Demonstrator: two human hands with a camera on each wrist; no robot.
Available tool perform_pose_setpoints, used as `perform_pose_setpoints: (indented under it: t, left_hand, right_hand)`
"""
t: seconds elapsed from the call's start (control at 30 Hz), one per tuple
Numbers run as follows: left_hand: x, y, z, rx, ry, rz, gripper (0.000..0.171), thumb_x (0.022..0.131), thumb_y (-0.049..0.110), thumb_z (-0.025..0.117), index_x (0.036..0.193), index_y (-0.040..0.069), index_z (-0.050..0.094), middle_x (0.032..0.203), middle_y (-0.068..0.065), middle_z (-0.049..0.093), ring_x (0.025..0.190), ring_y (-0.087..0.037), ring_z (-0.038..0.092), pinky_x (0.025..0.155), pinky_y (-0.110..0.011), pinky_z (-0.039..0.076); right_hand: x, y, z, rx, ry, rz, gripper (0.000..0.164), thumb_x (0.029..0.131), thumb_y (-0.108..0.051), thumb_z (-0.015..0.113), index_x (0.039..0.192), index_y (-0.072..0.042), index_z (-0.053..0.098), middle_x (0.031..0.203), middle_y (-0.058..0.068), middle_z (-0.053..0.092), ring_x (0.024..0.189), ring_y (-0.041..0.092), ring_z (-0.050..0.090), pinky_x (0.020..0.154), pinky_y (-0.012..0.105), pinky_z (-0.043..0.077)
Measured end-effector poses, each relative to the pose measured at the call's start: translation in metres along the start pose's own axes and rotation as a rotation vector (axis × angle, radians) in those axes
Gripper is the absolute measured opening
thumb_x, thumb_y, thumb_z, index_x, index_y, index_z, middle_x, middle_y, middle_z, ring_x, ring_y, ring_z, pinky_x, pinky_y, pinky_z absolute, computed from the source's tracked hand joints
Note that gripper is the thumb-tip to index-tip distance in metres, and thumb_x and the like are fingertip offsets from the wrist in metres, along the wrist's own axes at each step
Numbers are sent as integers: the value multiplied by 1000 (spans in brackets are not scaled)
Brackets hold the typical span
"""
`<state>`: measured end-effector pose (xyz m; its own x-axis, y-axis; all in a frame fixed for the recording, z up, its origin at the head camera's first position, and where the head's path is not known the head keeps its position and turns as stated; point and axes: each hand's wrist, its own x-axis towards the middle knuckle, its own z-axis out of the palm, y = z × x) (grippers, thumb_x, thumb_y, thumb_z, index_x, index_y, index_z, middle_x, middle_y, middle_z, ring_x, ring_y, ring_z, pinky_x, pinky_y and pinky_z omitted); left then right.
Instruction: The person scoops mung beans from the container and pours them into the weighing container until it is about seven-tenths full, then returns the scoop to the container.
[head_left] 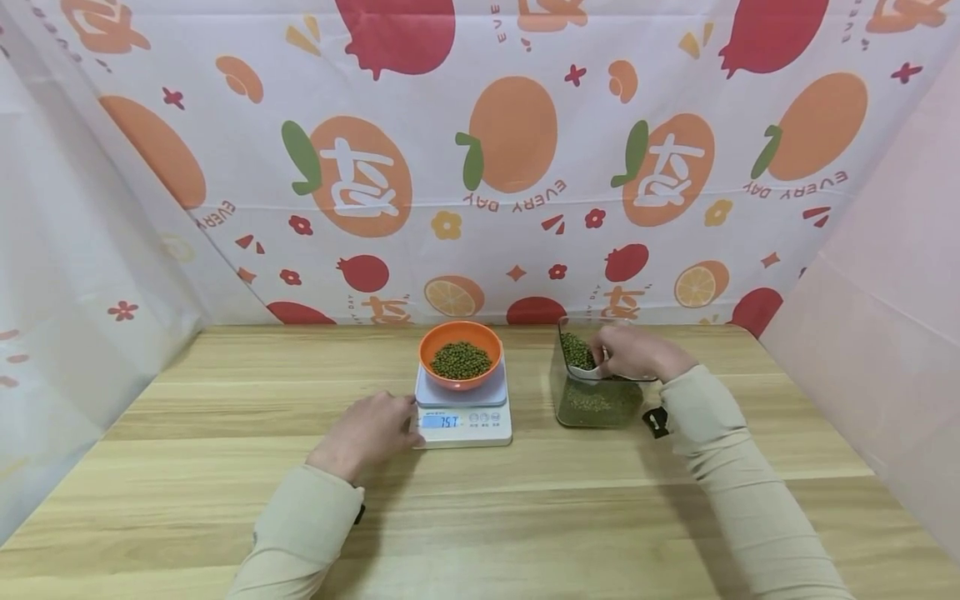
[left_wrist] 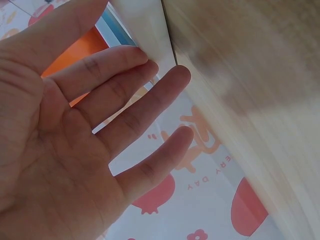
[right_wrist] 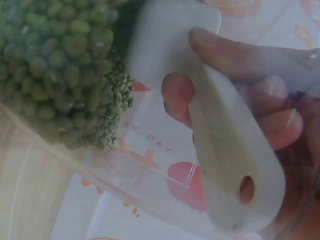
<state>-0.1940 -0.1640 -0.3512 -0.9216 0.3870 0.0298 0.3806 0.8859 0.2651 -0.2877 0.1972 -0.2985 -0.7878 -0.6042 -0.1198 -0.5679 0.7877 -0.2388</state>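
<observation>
An orange bowl (head_left: 431, 371) of green mung beans (head_left: 461, 361) stands on a white kitchen scale (head_left: 491, 435) with a lit display. At the scale's left edge, my left hand (head_left: 366, 435) rests with thumb and fingertips; in the left wrist view its fingers (left_wrist: 135, 120) are spread and nearly straight. My right hand (head_left: 636, 350) reaches into a clear container (head_left: 600, 417) and grips a white scoop (right_wrist: 227, 145) by its handle, thumb on top and fingers curled beneath. More mung beans (right_wrist: 55, 75) fill part of that container, close by the scoop's head.
The container stands right of the scale on a wooden table (head_left: 465, 525). A fruit-printed cloth (head_left: 427, 208) hangs behind the table's back edge, with more cloth at both sides. A small black object (head_left: 656, 422) shows by the right cuff.
</observation>
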Motion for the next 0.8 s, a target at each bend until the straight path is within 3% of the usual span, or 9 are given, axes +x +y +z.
perform_pose_setpoints:
  t: [0.8]
  left_hand:
    - [0, -1, 1, 10, 10, 17, 28, 79, 14, 88, 72, 9, 61, 66, 2, 49, 59, -13, 42, 57, -28, 37]
  right_hand:
    - [-7, 0, -9, -15, 70, -35, 21, 86, 2, 72, 74, -10, 61, 72, -1, 55, 65, 15, 48, 65, 35, 43]
